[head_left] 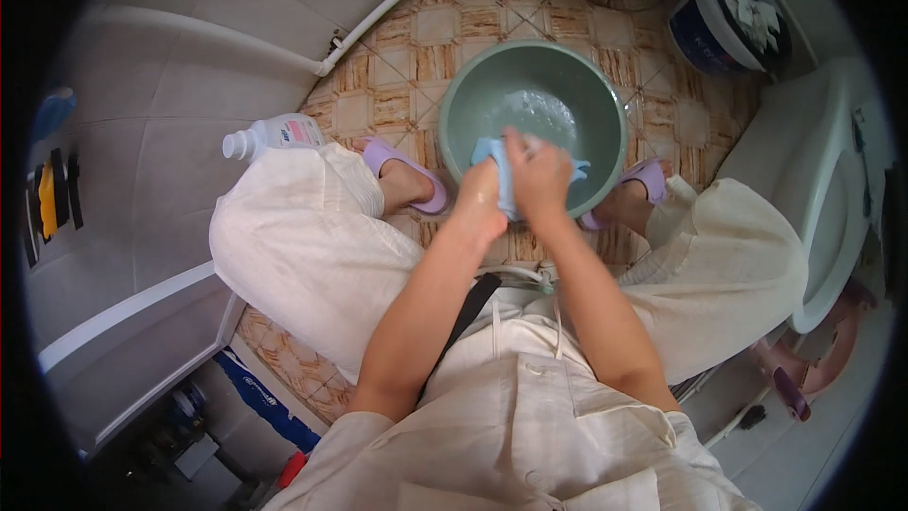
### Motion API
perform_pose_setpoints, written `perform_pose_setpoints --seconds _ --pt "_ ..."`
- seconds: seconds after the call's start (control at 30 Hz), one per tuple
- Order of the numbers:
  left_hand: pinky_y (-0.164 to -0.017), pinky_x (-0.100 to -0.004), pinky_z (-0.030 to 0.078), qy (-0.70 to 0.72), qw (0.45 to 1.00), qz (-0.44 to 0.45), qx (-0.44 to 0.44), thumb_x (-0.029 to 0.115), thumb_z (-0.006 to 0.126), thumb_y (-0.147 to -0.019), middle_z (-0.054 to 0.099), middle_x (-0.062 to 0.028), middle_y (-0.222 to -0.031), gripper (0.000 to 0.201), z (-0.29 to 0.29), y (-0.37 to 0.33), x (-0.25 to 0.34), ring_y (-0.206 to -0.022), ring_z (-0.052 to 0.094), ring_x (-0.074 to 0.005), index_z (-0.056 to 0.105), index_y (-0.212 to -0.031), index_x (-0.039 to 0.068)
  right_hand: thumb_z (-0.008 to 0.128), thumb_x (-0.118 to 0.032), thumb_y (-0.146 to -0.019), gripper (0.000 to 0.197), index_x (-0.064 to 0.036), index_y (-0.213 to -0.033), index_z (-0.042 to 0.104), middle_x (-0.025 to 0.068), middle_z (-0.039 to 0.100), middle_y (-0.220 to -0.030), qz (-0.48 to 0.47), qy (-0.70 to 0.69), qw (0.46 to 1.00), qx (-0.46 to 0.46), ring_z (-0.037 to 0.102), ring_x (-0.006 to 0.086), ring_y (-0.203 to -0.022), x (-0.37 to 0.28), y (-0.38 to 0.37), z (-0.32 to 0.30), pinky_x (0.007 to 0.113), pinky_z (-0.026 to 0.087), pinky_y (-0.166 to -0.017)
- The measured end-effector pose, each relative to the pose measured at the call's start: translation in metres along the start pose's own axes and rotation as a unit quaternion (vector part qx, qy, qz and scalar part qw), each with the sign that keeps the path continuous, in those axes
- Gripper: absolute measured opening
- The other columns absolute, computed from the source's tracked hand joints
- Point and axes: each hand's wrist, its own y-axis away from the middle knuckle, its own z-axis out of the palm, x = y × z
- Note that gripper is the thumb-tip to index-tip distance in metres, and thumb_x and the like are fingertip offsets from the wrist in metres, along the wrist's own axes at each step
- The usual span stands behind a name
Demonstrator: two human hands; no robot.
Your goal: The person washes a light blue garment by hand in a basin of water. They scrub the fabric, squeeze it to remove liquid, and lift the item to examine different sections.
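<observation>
Both my hands are close together above the near side of a round green basin [454,123] that stands on the floor between my feet. My left hand [481,191] is closed on a light blue cloth [505,180], bunched up between the hands. My right hand [541,173], slightly blurred, grips the same cloth from the other side, and a corner of it sticks out past the fingers. Some whitish, shiny liquid or suds [541,112] shows inside the basin. Part of the cloth is hidden by my fingers.
A white bottle [284,132] with a cap stands left, beside my knee. At the far right is a bucket [705,33] with crumpled white material inside. The pale toilet [818,218] is at my right. Lilac slippers [438,191] flank the basin on tiled floor [416,66].
</observation>
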Motion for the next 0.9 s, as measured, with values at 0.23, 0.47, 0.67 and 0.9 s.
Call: perform_pose_setpoints --seconds 0.23,0.47,0.67,0.9 --pt "-0.061 -0.0236 0.045 0.046 0.953 -0.046 -0.297 0.028 0.054 -0.086 0.058 -0.0009 -0.076 0.020 -0.069 -0.012 0.017 -0.072 0.056 -0.0105 0.057 -0.088 0.008 0.059 -0.031 -0.076 0.033 -0.0058 -0.055 0.056 0.0153 0.054 -0.054 0.011 0.102 0.995 0.006 0.054 0.0337 -0.050 -0.003 -0.016 0.001 0.041 0.041 -0.047" --pt "-0.067 -0.0299 0.047 0.075 0.958 -0.045 -0.273 0.027 0.052 -0.086 0.059 -0.0034 -0.084 0.021 -0.083 -0.014 0.018 -0.079 0.058 -0.0135 0.057 -0.088 0.007 0.051 -0.039 -0.083 0.040 -0.0034 -0.069 0.063 0.0225 0.055 -0.062 -0.105 -0.035 0.994 -0.011 0.058 0.0356 -0.060 -0.035 0.014 0.002 0.042 0.045 -0.057" --pt "-0.078 -0.0337 0.047 -0.102 0.986 0.022 0.134 0.026 0.055 -0.084 0.060 -0.0100 -0.093 0.031 -0.002 0.021 0.025 -0.090 0.058 -0.0204 0.054 -0.101 0.000 0.057 -0.032 -0.081 0.034 -0.0014 -0.067 0.058 0.0154 0.056 -0.059 0.207 0.020 0.967 -0.149 0.059 0.0286 -0.059 0.037 -0.053 -0.045 0.035 0.045 -0.060" --pt "-0.080 -0.0371 0.047 -0.103 0.988 0.057 0.103 0.029 0.053 -0.085 0.061 -0.0101 -0.098 0.030 0.021 0.038 0.041 -0.090 0.059 -0.0236 0.055 -0.102 0.003 0.077 -0.031 -0.056 0.063 -0.0091 -0.109 0.050 0.0088 0.054 -0.095 0.073 -0.247 0.919 -0.298 0.050 0.0159 -0.093 0.027 -0.047 -0.066 0.030 0.039 -0.085"
